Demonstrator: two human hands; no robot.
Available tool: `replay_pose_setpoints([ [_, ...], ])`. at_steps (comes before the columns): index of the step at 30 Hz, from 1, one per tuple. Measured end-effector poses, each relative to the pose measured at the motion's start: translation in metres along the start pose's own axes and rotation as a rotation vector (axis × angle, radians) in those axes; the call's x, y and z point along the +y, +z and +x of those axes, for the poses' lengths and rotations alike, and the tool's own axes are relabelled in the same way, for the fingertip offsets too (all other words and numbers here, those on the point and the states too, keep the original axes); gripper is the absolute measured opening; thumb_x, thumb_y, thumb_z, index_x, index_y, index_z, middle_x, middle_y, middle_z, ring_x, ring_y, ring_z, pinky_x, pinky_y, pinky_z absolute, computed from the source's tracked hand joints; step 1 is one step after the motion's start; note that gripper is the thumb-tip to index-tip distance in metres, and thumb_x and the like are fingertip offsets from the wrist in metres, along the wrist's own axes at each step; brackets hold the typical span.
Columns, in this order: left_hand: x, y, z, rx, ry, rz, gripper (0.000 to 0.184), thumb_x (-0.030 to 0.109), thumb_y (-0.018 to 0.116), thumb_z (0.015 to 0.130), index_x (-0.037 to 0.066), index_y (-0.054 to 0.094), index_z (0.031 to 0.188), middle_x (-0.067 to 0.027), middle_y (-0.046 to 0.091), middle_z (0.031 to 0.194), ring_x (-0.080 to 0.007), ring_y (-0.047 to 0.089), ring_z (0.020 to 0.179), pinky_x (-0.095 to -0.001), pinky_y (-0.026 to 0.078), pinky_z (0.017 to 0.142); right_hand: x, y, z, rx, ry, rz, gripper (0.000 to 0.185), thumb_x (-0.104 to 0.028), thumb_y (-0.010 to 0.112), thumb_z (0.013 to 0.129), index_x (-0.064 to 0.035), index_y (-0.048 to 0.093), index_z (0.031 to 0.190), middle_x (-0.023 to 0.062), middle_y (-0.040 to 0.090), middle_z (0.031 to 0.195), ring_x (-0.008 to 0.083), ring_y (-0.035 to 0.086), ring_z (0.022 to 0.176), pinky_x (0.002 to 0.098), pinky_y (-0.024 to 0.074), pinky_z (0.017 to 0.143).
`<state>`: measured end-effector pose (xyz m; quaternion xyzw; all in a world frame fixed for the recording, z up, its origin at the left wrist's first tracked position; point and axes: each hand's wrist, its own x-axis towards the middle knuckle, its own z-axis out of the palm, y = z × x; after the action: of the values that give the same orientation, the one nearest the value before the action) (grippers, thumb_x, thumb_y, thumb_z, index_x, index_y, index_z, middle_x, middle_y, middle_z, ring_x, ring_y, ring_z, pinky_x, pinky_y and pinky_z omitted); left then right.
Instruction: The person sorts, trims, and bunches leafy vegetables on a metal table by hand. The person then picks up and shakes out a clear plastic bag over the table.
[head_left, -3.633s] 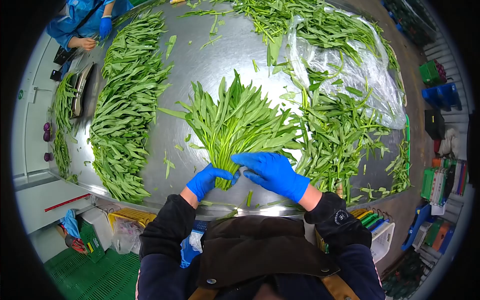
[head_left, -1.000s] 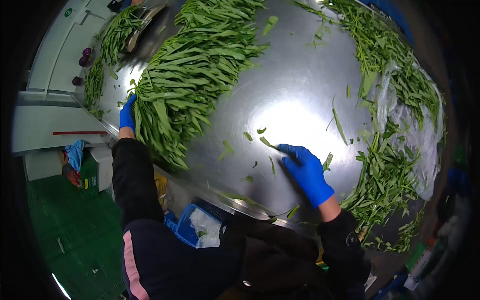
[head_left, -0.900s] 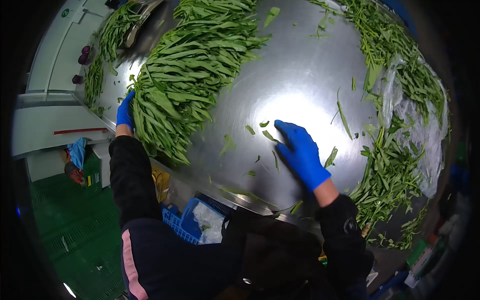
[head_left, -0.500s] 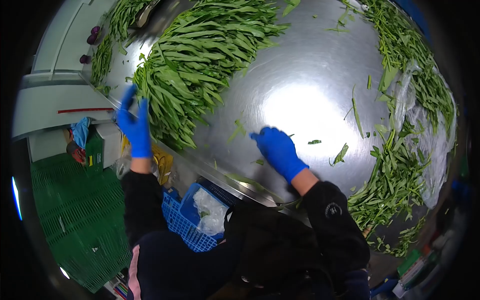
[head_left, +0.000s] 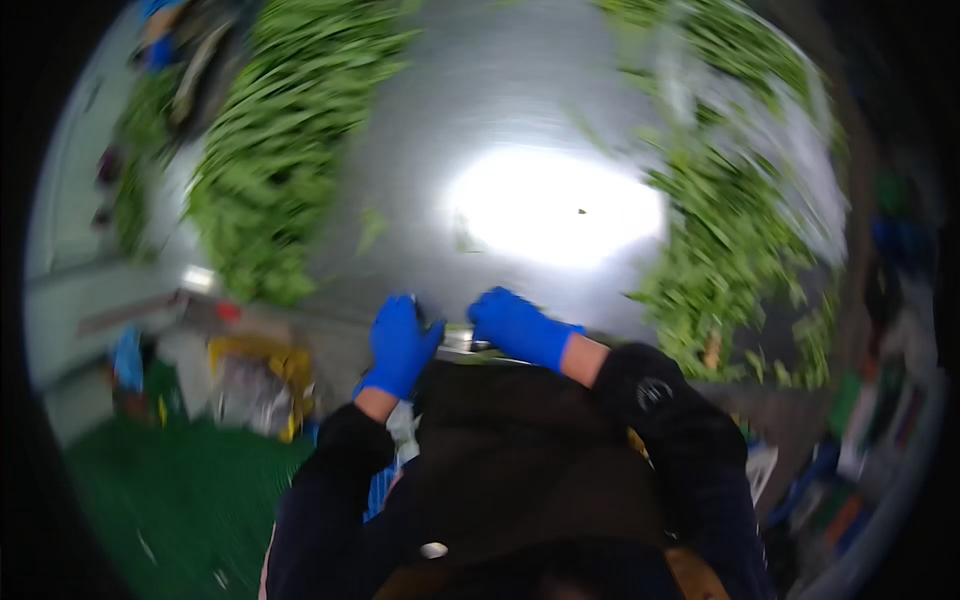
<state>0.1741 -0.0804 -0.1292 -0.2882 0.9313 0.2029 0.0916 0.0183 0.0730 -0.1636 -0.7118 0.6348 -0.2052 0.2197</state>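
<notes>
My left hand (head_left: 398,345), in a blue glove, is at the near edge of the metal table (head_left: 400,215). Its thumb stands apart from the loosely bent fingers, and I see nothing held in it. Close by on the right, my right hand (head_left: 520,328), also gloved in blue, has its fingers curled down at the same edge; what they hold, if anything, is hidden. A shiny metal strip (head_left: 458,340) shows between the two hands, too blurred to name. To the left lies a large pile of long-leaved greens (head_left: 280,150) with the leaves side by side.
Looser greens (head_left: 710,270) and clear plastic (head_left: 815,190) cover the table's right side. Below on the left are a yellow container (head_left: 295,370) and green crates (head_left: 190,490). Another person's blue-gloved hand (head_left: 160,52) appears at the far upper left.
My left hand has moved right, away from the pile of greens, to the table's near edge. My right hand has drawn back to that edge beside it. The view has shifted.
</notes>
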Motion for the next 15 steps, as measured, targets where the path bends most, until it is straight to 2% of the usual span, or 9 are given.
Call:
replay_pose_setpoints([
  [1, 0.018, 0.015, -0.003, 0.079, 0.186, -0.105, 0.052, 0.032, 0.074, 0.073, 0.002, 0.056, 0.112, -0.0145, 0.055, 0.085, -0.0312, 0.057, 0.078, -0.0396, 0.047, 0.069, 0.005, 0.01, -0.014, 0.089, 0.057, 0.027, 0.004, -0.015, 0.063, 0.073, -0.0118, 0.064, 0.074, 0.0063, 0.059, 0.086, 0.0271, 0.057, 0.086, 0.0371, 0.0451, 0.078],
  [2, 0.039, 0.023, -0.005, -0.032, 0.293, -0.233, 0.05, 0.029, 0.074, 0.074, 0.003, 0.056, 0.113, -0.0142, 0.057, 0.088, -0.0303, 0.058, 0.08, -0.0385, 0.048, 0.07, 0.006, 0.0, -0.028, 0.102, 0.11, 0.071, 0.005, -0.016, 0.063, 0.073, -0.0105, 0.063, 0.074, 0.0059, 0.059, 0.086, 0.0262, 0.058, 0.086, 0.036, 0.0454, 0.079],
  [3, 0.058, 0.026, -0.005, -0.155, 0.389, -0.346, 0.049, 0.027, 0.074, 0.074, 0.004, 0.057, 0.114, -0.0138, 0.058, 0.091, -0.0294, 0.06, 0.081, -0.0374, 0.049, 0.071, 0.015, -0.001, -0.046, 0.114, 0.046, -0.047, 0.005, -0.015, 0.063, 0.073, -0.0106, 0.062, 0.074, 0.0054, 0.059, 0.085, 0.0255, 0.058, 0.086, 0.0353, 0.0454, 0.08],
  [4, 0.073, 0.027, -0.001, -0.193, 0.474, -0.363, 0.049, 0.027, 0.074, 0.074, 0.004, 0.057, 0.114, -0.0138, 0.058, 0.091, -0.0294, 0.06, 0.081, -0.0374, 0.049, 0.071, 0.016, -0.012, -0.063, 0.088, 0.167, -0.087, 0.007, -0.015, 0.064, 0.073, -0.0112, 0.064, 0.079, 0.0054, 0.06, 0.088, 0.0254, 0.058, 0.088, 0.0356, 0.0452, 0.081],
  [7, 0.094, 0.018, 0.023, -0.186, 0.496, -0.549, 0.044, 0.019, 0.073, 0.076, 0.006, 0.058, 0.115, -0.0129, 0.06, 0.099, -0.0273, 0.062, 0.087, -0.0349, 0.05, 0.077, 0.017, -0.045, -0.11, 0.172, 0.386, -0.14, 0.022, -0.017, 0.066, 0.074, -0.014, 0.068, 0.095, 0.0059, 0.063, 0.103, 0.0248, 0.058, 0.096, 0.0381, 0.044, 0.087],
  [8, 0.098, 0.014, 0.03, -0.142, 0.494, -0.522, 0.042, 0.014, 0.072, 0.076, 0.006, 0.058, 0.115, -0.0132, 0.06, 0.102, -0.0273, 0.062, 0.091, -0.0347, 0.049, 0.08, 0.007, -0.057, -0.121, 0.363, 0.473, -0.087, 0.029, -0.019, 0.067, 0.076, -0.0167, 0.068, 0.105, 0.006, 0.062, 0.113, 0.0253, 0.057, 0.102, 0.0407, 0.0423, 0.091],
  [11, 0.118, 0.001, 0.046, -0.049, 0.59, -0.43, 0.041, 0.009, 0.071, 0.075, 0.007, 0.06, 0.114, -0.0132, 0.06, 0.107, -0.0277, 0.061, 0.097, -0.0349, 0.049, 0.084, -0.02, -0.068, -0.151, 0.663, 0.728, 0.057, 0.028, -0.021, 0.066, 0.079, -0.0148, 0.066, 0.107, 0.0062, 0.063, 0.103, 0.0276, 0.059, 0.094, 0.039, 0.0478, 0.08],
  [13, 0.127, 0.002, 0.057, 0.006, 0.678, -0.363, 0.041, 0.009, 0.071, 0.074, 0.007, 0.061, 0.113, -0.0129, 0.06, 0.107, -0.0281, 0.06, 0.099, -0.0352, 0.048, 0.085, -0.037, -0.069, -0.175, 0.615, 1.015, 0.167, 0.028, -0.022, 0.062, 0.084, -0.018, 0.067, 0.111, 0.0081, 0.064, 0.104, 0.0279, 0.062, 0.092, 0.037, 0.05, 0.078],
  [15, 0.131, 0.009, 0.066, -0.048, 0.707, -0.338, 0.041, 0.008, 0.071, 0.073, 0.008, 0.062, 0.113, -0.0125, 0.06, 0.108, -0.0287, 0.058, 0.102, -0.0351, 0.047, 0.087, -0.038, -0.05, -0.207, 0.849, 1.055, 0.081, 0.026, -0.022, 0.061, 0.086, -0.0163, 0.067, 0.111, 0.007, 0.066, 0.094, 0.0257, 0.064, 0.084, 0.0341, 0.051, 0.074],
])
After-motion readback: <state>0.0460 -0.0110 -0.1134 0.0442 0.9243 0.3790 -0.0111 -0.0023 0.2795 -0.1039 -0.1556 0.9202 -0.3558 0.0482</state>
